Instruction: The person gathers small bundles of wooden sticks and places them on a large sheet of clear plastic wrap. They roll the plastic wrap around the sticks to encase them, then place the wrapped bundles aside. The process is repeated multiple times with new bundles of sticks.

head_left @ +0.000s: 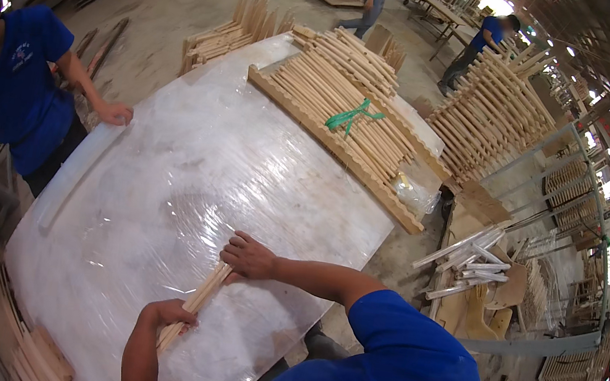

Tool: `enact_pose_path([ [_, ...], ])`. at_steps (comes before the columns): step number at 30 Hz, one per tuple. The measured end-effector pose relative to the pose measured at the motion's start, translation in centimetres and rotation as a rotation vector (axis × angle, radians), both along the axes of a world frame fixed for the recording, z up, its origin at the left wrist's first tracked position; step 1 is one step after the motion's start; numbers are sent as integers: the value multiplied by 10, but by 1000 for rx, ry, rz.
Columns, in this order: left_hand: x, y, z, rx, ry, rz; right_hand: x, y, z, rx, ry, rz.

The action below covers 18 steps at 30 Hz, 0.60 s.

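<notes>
A small bundle of pale wooden sticks point(206, 289) lies slantwise at the near side of the plastic-covered table point(158, 194). My right hand point(248, 256) is closed round its upper end. Farther down the same bundle, my left hand point(172, 313) grips it with curled fingers. The lower ends of the sticks poke out below that hand. My fingers hide parts of the bundle, so I cannot tell exactly how many sticks are in it.
Wooden rods point(346, 111) lie in a scalloped-edge rack point(326, 145) at the table's far side, with green ties point(353, 116) on top. A co-worker point(29, 89) at left rests a hand by a plastic roll point(82, 173). Stacked wood point(488, 114) and a metal-framed cart point(531, 347) stand right.
</notes>
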<state>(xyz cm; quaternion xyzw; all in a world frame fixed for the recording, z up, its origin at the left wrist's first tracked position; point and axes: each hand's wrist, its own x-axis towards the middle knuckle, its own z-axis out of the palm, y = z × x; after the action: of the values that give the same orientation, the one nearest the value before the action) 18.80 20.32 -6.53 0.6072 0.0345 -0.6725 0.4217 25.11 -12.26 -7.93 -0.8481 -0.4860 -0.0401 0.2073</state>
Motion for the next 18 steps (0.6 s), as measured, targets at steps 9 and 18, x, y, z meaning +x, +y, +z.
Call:
enact_pose_path([
  [9,-7,0,-10,128,-15,66,34,1,-24,-3,97,121],
  [18,-146,-3,53,928,-1086,1023,26,18,-47,52,131,79],
])
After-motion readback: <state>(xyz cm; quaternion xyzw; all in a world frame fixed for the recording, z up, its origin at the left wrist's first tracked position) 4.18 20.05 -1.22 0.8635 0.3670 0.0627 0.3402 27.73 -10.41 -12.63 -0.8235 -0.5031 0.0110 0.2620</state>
